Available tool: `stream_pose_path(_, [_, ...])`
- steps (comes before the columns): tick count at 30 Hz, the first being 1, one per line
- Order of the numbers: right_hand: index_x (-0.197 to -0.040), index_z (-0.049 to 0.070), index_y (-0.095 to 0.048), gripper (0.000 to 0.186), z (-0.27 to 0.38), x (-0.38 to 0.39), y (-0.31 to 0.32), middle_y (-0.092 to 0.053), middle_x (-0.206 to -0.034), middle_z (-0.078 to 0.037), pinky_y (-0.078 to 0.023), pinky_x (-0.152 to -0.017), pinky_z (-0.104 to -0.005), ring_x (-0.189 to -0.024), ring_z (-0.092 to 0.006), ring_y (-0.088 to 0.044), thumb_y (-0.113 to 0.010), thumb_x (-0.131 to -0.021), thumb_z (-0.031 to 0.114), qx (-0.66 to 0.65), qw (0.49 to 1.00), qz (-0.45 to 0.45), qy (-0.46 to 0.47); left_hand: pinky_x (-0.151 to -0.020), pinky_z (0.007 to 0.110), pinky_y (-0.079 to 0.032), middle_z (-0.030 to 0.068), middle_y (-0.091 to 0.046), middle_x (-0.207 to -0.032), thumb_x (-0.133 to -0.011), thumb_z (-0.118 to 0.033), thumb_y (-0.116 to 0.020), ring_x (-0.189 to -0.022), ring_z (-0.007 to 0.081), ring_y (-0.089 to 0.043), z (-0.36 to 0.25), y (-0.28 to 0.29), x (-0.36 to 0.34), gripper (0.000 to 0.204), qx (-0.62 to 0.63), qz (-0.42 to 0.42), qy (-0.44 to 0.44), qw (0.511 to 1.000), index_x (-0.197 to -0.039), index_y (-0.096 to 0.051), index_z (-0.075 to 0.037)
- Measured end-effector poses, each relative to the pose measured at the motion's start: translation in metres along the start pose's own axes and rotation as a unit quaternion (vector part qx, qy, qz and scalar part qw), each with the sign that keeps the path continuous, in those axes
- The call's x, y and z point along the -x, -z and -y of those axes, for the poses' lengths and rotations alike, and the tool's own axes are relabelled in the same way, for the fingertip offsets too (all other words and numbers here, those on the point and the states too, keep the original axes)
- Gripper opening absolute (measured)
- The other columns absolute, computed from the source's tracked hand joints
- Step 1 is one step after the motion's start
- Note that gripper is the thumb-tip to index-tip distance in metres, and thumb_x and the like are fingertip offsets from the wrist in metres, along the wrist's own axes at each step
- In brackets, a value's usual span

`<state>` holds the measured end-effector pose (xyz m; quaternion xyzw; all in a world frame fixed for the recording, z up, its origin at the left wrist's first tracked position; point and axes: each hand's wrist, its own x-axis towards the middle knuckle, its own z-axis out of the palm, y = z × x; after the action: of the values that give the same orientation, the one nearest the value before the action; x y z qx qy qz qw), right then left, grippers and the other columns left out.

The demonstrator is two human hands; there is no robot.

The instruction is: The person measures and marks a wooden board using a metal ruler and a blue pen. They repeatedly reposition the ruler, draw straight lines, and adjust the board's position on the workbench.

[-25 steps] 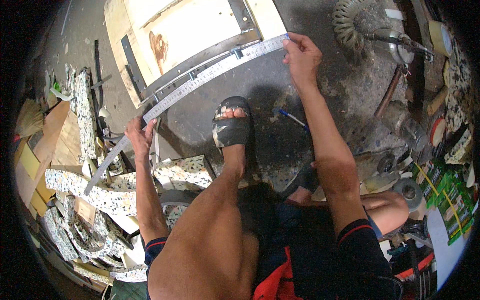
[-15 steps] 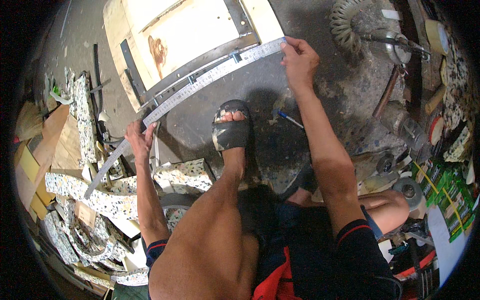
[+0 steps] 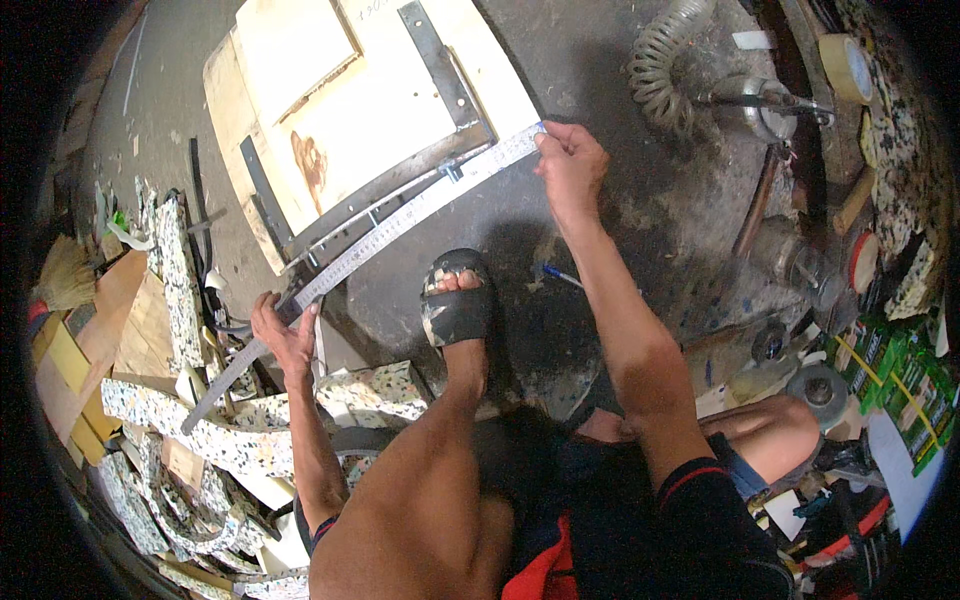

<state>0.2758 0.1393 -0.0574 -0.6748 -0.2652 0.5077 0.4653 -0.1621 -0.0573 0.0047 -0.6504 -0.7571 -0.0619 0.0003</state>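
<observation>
A long steel ruler (image 3: 430, 203) lies along the near edge of a pale wooden panel (image 3: 345, 130), slanting up to the right. Dark metal strips and a rail with bolts (image 3: 452, 172) are fixed on the panel. My right hand (image 3: 575, 168) pinches the ruler's far right end at the panel's corner. Near the panel's left corner, my left hand (image 3: 287, 332) grips the ruler between thumb and fingers. The ruler's free left end sticks out past that hand, over speckled foam pieces.
Speckled foam offcuts (image 3: 230, 430) pile up at the left, near a straw broom (image 3: 68, 275). A blue pen (image 3: 562, 275) lies on the dark floor right of my sandalled foot (image 3: 460, 300). A coiled air hose (image 3: 660, 75), tape roll (image 3: 846, 68) and glass jar (image 3: 800, 262) are at right.
The view has shifted, so the panel, hands and foot all appear lower in the picture. Both hands keep their hold on the ruler, which stays along the panel's edge.
</observation>
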Motion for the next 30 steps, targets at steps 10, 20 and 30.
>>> stream_pose_path(10, [-0.107, -0.004, -0.069, 0.018, -0.002, 0.0, 0.0, -0.07, -0.087, -0.01, -0.053, -0.053, -0.0264, -0.062, -0.0111, -0.061, -0.068, -0.09, 0.003, -0.048, 0.999, -0.005, -0.017, -0.105, 0.05, -0.04, 0.0187, -0.057, -0.133, -0.081, -0.019, -0.084, -0.124, 0.0383, -0.053, -0.093, 0.01, -0.066, 0.052, 0.057, -0.047, -0.087, 0.993, -0.123, -0.06, -0.003])
stream_pose_path(20, [-0.103, -0.003, -0.07, 0.017, -0.012, -0.005, 0.003, -0.068, -0.081, -0.005, -0.052, -0.052, -0.0249, -0.059, -0.0083, -0.058, -0.069, -0.088, 0.005, -0.07, 0.997, 0.011, 0.01, -0.106, 0.048, -0.043, 0.0175, -0.057, -0.136, -0.073, -0.007, -0.082, -0.124, 0.0372, -0.055, -0.14, -0.014, -0.12, 0.069, 0.041, 0.095, -0.192, 0.976, -0.137, -0.056, -0.006])
stream_pose_path(30, [-0.105, -0.006, -0.069, 0.02, -0.01, -0.004, 0.002, -0.069, -0.09, -0.009, -0.053, -0.054, -0.0244, -0.063, -0.0093, -0.059, -0.071, -0.087, 0.001, -0.089, 0.996, 0.02, -0.006, -0.098, 0.045, -0.048, 0.0178, -0.06, -0.121, -0.069, 0.003, -0.077, -0.111, 0.0362, -0.057, -0.146, -0.028, -0.131, 0.067, 0.083, 0.156, -0.176, 0.968, -0.133, -0.058, -0.004])
